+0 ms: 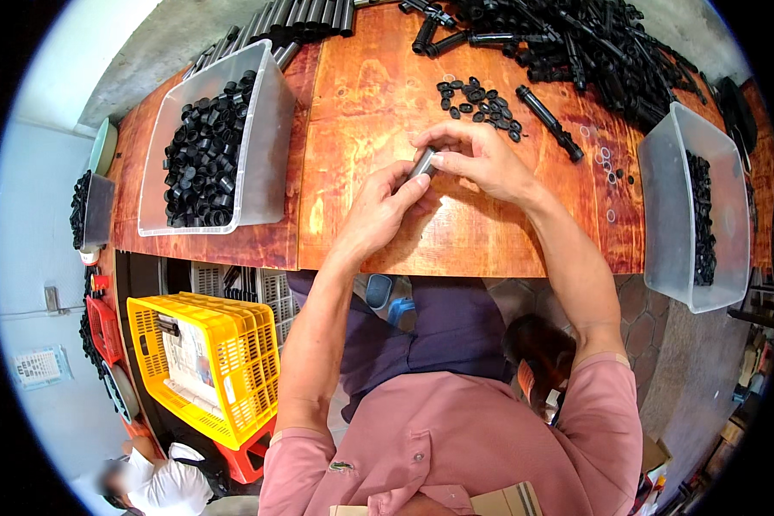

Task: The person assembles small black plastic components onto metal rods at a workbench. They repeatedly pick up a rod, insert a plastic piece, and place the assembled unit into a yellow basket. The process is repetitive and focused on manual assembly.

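Note:
Over the middle of the wooden table (361, 103), both my hands are closed on a short dark grey tube (424, 163). My left hand (380, 202) grips its near end between thumb and fingers. At the tube's far end, the thumb and fingers of my right hand (482, 159) press on it; whatever sits under those fingertips is hidden. Beyond my right hand lies a loose group of small black oval parts (482, 105). A black rod-like part (549, 123) rests to the right of them.
At the left stands a translucent bin (267, 163) of black caps; another translucent bin (675, 206) of black parts is at the right. Black assemblies (593, 43) are heaped at the back right, grey tubes (310, 15) at the back left. A yellow crate (241, 361) stands below left, near a person (168, 486).

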{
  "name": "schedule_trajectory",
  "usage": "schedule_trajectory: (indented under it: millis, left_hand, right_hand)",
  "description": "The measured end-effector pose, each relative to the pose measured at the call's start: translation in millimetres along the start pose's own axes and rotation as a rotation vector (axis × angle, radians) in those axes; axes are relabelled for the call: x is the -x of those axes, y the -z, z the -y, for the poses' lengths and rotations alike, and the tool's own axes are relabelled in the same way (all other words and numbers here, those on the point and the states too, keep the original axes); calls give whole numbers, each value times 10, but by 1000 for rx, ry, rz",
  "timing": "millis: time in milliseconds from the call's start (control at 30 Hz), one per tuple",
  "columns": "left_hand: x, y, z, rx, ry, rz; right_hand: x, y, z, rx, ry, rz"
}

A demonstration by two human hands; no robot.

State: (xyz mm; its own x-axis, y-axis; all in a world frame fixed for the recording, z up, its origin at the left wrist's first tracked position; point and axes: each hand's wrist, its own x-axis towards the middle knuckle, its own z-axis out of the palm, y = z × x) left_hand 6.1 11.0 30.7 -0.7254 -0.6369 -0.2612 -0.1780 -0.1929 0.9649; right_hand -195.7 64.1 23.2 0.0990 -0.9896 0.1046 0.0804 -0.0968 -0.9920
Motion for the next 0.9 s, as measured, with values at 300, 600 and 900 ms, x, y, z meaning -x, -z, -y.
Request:
schedule_trajectory:
  millis: [300, 600, 900]
  left_hand:
    - [-13, -100, 133, -35, -75, -70]
    - [-3, -184, 220, 340, -42, -33]
    - [34, -147, 220, 432, -23, 55]
  right_hand:
    - [15, -20, 75, 63, -7, -31]
    - [-13, -34, -13, -39, 33, -75]
    - [-27, -4, -11, -55, -18, -79]
